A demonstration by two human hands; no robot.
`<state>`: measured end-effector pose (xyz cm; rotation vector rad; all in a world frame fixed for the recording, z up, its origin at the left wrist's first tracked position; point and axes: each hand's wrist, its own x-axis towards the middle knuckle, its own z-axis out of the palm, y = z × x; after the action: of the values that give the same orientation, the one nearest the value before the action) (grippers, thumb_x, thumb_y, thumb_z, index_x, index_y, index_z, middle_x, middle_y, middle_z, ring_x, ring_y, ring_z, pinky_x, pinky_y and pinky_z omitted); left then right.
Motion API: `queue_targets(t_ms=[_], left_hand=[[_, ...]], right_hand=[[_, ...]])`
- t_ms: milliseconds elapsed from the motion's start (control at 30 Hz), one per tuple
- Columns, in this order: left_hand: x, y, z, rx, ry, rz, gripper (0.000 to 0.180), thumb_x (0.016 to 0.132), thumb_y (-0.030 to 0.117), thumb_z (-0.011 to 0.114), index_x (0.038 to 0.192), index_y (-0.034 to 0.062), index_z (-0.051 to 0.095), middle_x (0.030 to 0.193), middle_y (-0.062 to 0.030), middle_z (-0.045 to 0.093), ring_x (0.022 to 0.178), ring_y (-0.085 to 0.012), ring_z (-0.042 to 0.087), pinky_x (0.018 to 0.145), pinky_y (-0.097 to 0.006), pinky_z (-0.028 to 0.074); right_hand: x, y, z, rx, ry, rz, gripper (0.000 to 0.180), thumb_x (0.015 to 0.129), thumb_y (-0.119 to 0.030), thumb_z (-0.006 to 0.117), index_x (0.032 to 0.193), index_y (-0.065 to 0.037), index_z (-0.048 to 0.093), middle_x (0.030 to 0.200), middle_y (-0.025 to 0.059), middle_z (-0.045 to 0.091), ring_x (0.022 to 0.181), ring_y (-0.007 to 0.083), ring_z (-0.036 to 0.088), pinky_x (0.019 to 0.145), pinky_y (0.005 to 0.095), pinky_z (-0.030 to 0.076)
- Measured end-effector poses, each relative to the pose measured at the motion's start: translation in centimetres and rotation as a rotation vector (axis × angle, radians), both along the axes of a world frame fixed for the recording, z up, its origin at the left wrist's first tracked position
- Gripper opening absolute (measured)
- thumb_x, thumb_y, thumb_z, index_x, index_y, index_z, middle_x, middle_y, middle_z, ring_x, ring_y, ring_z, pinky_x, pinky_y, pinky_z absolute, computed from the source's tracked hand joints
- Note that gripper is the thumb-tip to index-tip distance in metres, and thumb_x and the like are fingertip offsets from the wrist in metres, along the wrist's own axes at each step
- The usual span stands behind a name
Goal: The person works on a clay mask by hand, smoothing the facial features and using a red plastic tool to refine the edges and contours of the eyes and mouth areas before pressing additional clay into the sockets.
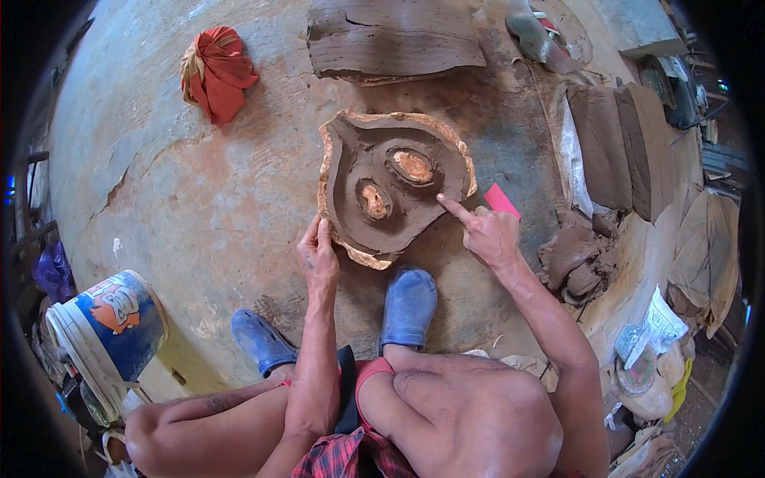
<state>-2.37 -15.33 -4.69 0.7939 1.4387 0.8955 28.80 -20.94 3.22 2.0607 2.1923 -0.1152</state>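
Note:
In front of me is a plaster-like mould [325, 169] with a rough orange-tan rim, lined with wet brown-grey clay [384, 231]. Two oval raised parts of the mould [413, 166] show through the clay, each ringed by a clay wall. My left hand [317, 253] grips the rim at its near left edge, thumb on top. With its index finger stretched out, my right hand [490, 235] touches the clay at the right side; the other fingers are curled and hold nothing I can see. Close behind that hand is a flat pink piece [502, 201].
A thick clay slab [394, 38] lies beyond the mould. To the right are more slabs [610, 147] and a clay lump [580, 259]. An orange cloth [221, 76] lies far left, a bucket [119, 323] near left. My blue clogs [409, 303] stand close to the mould.

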Motion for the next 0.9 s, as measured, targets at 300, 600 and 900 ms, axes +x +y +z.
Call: queue_targets(t_ms=[300,600,900], left_hand=[[0.8,-0.5,-0.5,0.030,0.036,0.046,0.042,0.111,0.019,0.053,0.146,-0.0046,0.058,0.133,-0.0137,0.070,0.116,-0.0170,0.066,0.100,-0.031,0.053],[2.6,-1.0,0.2,0.085,0.137,0.113,0.042,0.112,0.022,0.048,0.142,-0.0051,0.060,0.132,-0.0174,0.071,0.116,-0.0232,0.068,0.101,-0.036,0.053],[3.3,0.2,1.3,0.137,0.401,0.140,0.038,0.111,0.023,0.050,0.135,-0.0018,0.066,0.121,-0.0218,0.075,0.109,-0.0309,0.073,0.093,-0.042,0.056]], right_hand=[[-0.9,1.2,2.7,-0.095,0.515,-0.146,0.054,0.091,-0.015,0.067,0.144,-0.030,0.065,0.071,0.0115,0.064,0.066,0.0327,0.067,0.063,0.0454,0.055],[-1.7,4.1,3.3,0.133,0.172,-0.384,0.095,0.076,-0.044,0.090,0.148,0.005,0.052,0.116,0.0190,0.060,0.110,0.0370,0.060,0.094,0.0444,0.052],[-1.9,5.9,1.9,-0.014,0.200,-0.621,0.116,0.064,-0.047,0.097,0.150,0.011,0.045,0.124,0.0217,0.055,0.120,0.0398,0.055,0.103,0.0467,0.050]])
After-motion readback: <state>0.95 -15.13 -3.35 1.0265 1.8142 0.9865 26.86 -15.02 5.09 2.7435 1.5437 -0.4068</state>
